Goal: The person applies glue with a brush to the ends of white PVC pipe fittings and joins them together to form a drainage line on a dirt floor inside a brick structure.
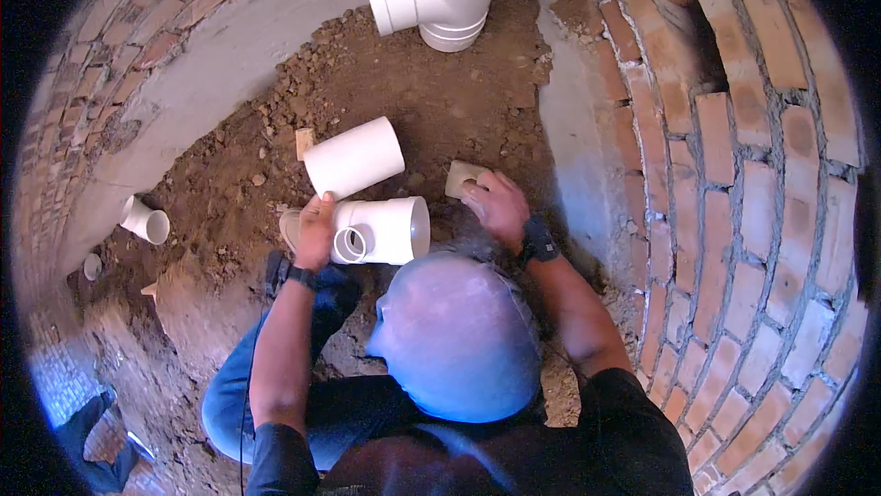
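Down in the dirt [440, 106] with short pipe bits, left hand [317, 232] by the white stuff

Pinching a small pale piece [458, 180] between thumb and fingers of the right hand [502, 208]; can't tell what it's made of. With the left hand, right up at the left end of the white fitting [396, 230], the stubby one with a little side opening [351, 245], thumb up by the lower edge of the plain pipe [355, 159]. Can't tell how tight, with the fingers mostly hidden. Fitting and pipe both lying just ahead on bare soil, side by side.

To do this well, brace the fitting firmly, what with loose soil underneath. Keep grit out of the open ends, pinch the pale piece lightly, and avoid bumping the pipe.
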Demonstrator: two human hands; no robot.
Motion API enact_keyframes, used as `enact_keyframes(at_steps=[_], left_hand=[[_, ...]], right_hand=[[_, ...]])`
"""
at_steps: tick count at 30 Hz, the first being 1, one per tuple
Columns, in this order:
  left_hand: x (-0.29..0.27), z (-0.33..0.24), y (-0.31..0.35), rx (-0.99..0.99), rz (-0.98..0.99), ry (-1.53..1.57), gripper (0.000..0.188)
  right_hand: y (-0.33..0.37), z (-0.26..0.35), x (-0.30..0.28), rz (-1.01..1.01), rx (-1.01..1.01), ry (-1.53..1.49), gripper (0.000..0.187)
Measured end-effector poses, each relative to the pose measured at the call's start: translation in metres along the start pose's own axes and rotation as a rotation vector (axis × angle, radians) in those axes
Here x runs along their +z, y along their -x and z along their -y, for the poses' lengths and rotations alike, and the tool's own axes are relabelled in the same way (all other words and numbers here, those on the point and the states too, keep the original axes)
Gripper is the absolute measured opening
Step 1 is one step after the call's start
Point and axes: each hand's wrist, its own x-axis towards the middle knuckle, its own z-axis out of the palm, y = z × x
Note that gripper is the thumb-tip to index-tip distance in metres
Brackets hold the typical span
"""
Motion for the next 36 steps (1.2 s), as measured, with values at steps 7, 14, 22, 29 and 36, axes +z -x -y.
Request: enact_keyframes(at_steps=[7, 14, 22, 29, 36], left_hand=[[-0.001, -0.002, 0.0, 0.034, 0.031, -0.161, 0.038], [0.001, 0.0, -0.001, 0.061, 0.051, -0.139, 0.036], [0.015, -0.022, -0.011, 0.071, 0.072, -0.075, 0.036], [0.009, -0.018, -0.013, 0.037, 0.102, -0.139, 0.037], [0.007, -0.019, -0.008, -0.029, 0.119, -0.048, 0.037]], right_hand=[[0.003, 0.008, -0.003, -0.258, 0.013, -0.061, 0.018], [0.005, 0.009, 0.006, -0.148, 0.246, -0.097, 0.02], [0.02, 0.019, -0.037, -0.475, 0.489, -0.326, 0.019], [0.045, -0.012, -0.024, -0.429, 0.707, -0.711, 0.021], [0.022, 0.01, -0.064, -0.565, 0.669, -0.916, 0.022]])
